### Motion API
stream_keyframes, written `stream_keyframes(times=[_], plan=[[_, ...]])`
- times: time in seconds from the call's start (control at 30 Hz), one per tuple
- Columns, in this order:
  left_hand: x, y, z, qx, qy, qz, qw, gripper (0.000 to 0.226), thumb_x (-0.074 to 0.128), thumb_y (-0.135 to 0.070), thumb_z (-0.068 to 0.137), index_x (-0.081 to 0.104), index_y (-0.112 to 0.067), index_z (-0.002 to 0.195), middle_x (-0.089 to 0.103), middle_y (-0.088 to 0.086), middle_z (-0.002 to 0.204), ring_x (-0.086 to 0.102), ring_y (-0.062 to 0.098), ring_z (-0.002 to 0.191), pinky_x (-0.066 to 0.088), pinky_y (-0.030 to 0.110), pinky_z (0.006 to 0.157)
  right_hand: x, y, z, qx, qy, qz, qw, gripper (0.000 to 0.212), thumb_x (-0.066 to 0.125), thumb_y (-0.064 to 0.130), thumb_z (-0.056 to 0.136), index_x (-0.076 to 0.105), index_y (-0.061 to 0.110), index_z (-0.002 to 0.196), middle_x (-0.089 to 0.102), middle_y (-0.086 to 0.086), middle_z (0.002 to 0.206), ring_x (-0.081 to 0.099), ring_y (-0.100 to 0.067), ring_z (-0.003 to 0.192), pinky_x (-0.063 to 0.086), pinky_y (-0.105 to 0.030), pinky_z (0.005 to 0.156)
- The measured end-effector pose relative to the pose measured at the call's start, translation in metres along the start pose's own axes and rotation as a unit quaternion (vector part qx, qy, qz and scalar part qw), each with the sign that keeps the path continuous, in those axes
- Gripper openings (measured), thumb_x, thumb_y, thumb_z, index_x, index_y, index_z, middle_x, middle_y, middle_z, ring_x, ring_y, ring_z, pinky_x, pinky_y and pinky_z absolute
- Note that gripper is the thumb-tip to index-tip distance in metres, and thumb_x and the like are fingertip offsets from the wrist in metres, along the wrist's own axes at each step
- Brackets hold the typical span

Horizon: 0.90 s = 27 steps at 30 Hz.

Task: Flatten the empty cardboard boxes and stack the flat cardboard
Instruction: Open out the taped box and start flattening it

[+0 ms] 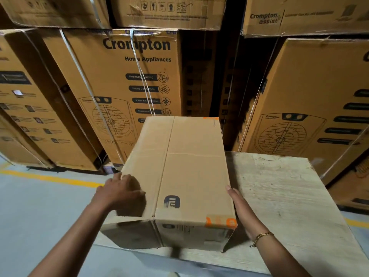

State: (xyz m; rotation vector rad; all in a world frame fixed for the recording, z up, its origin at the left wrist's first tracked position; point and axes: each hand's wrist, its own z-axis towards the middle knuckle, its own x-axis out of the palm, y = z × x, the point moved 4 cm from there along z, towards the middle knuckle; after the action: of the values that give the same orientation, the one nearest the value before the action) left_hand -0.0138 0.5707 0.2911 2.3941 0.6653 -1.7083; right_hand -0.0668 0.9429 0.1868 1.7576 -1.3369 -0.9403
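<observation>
Brown corrugated cardboard box (191, 166), still full shape, its top flaps closed along a centre seam, seen from above by the person handling it. A pale wooden table (279, 186) lies under the box and stretches away to its right. The left hand (121, 188) rests on the box's top near the left edge, fingers bent over that edge in a grip, though motion blur softens the detail. The right hand (239, 204) lies flat against the box's right wall, fingers straight, pressing and holding nothing; a gold bracelet (261, 236) circles that wrist. Orange tape (221, 221) wraps the box's near right corner. Behind the box stand tall strapped Crompton cartons (123, 76). To the left of the box a yellow floor line (50, 177) crosses grey concrete. No flattened stack shows.

Likely risks: the flat right palm has no real hold, so a hard squeeze could skid the box leftward toward the floor. Pressing down while tape still binds a corner would probably crumple the walls instead of folding them. Fingers hooked over the edge could get pinched as the panels collapse.
</observation>
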Motion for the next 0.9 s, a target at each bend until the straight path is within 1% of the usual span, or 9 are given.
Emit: stream_keyframes(times=[0.03,0.1,0.23,0.33,0.47,0.57,0.63,0.77,0.9], plan=[[0.018,-0.006,0.002,0.003,-0.001,0.015,1.000,0.073,0.046,-0.074,0.089,0.038,-0.027,0.143,0.032,0.008,0.157,0.037,0.031,0.140,0.036,0.054,0.110,0.003,-0.005,0.001,0.010,0.014,0.029,0.999,0.101,0.052,0.097,0.066,0.037,0.046,0.152,0.042,0.014,0.156,0.038,-0.015,0.145,0.024,-0.052,0.122],[0.043,-0.022,0.002,0.011,-0.024,-0.003,1.000,0.081,0.030,-0.080,0.090,0.027,-0.027,0.151,0.018,0.006,0.165,0.019,0.033,0.150,0.024,0.060,0.115,0.009,-0.008,-0.004,0.014,0.042,0.063,0.997,0.093,0.051,0.098,0.064,0.044,0.052,0.145,0.051,0.014,0.150,0.043,-0.016,0.141,0.025,-0.054,0.122],[0.064,-0.064,-0.010,0.057,-0.083,-0.032,0.994,0.078,0.023,-0.072,0.096,0.006,-0.032,0.160,-0.003,0.004,0.170,-0.001,0.035,0.155,0.008,0.068,0.118,0.013,-0.011,-0.009,0.022,0.066,0.086,0.994,0.092,0.044,0.099,0.064,0.055,0.048,0.139,0.063,0.009,0.139,0.055,-0.017,0.131,0.028,-0.054,0.121],[0.077,-0.073,-0.015,0.063,-0.102,-0.038,0.992,0.084,0.014,-0.076,0.094,-0.001,-0.029,0.161,-0.008,0.005,0.170,-0.008,0.034,0.155,0.002,0.069,0.118,0.018,-0.007,-0.011,0.014,0.049,0.081,0.995,0.090,0.038,0.099,0.067,0.054,0.047,0.140,0.056,0.009,0.146,0.048,-0.018,0.137,0.022,-0.055,0.122],[0.076,-0.041,0.004,0.055,-0.127,-0.095,0.986,0.086,0.015,-0.081,0.090,0.002,-0.035,0.161,-0.004,-0.003,0.170,-0.005,0.025,0.157,0.005,0.064,0.120,0.035,0.014,-0.015,-0.062,0.029,0.044,0.997,0.083,0.045,0.082,0.084,0.029,0.044,0.156,0.031,0.016,0.160,0.028,-0.009,0.145,0.022,-0.037,0.117],[0.072,-0.008,0.020,0.053,-0.137,-0.136,0.980,0.092,0.012,-0.087,0.083,0.006,-0.039,0.161,0.000,-0.009,0.170,0.001,0.019,0.157,0.008,0.060,0.121,0.050,0.032,-0.017,-0.126,0.057,-0.023,0.990,0.083,0.048,0.085,0.079,0.029,0.053,0.153,0.022,0.022,0.161,0.023,-0.006,0.148,0.024,-0.034,0.115],[0.070,0.016,0.029,0.052,-0.138,-0.164,0.975,0.096,0.010,-0.091,0.078,0.010,-0.042,0.160,0.004,-0.013,0.169,0.006,0.016,0.156,0.010,0.058,0.122,0.057,0.040,-0.014,-0.162,0.070,-0.066,0.982,0.083,0.053,0.086,0.074,0.034,0.055,0.149,0.025,0.023,0.160,0.026,-0.002,0.147,0.028,-0.034,0.117],[0.068,0.055,0.042,0.055,-0.137,-0.203,0.968,0.095,0.014,-0.093,0.079,0.018,-0.042,0.159,0.014,-0.013,0.168,0.016,0.016,0.154,0.018,0.057,0.123,0.065,0.039,-0.006,-0.148,0.087,-0.152,0.973,0.075,0.060,0.073,0.084,0.032,0.051,0.149,0.028,0.020,0.158,0.029,-0.007,0.147,0.031,-0.029,0.106],[0.066,0.073,0.043,0.060,-0.138,-0.246,0.958,0.095,0.021,-0.092,0.080,0.024,-0.039,0.159,0.020,-0.013,0.167,0.020,0.012,0.153,0.019,0.049,0.124,0.075,0.040,0.003,-0.126,0.096,-0.191,0.969,0.092,0.063,0.076,0.078,0.025,0.042,0.155,0.030,0.013,0.160,0.032,-0.012,0.146,0.032,-0.034,0.108]])
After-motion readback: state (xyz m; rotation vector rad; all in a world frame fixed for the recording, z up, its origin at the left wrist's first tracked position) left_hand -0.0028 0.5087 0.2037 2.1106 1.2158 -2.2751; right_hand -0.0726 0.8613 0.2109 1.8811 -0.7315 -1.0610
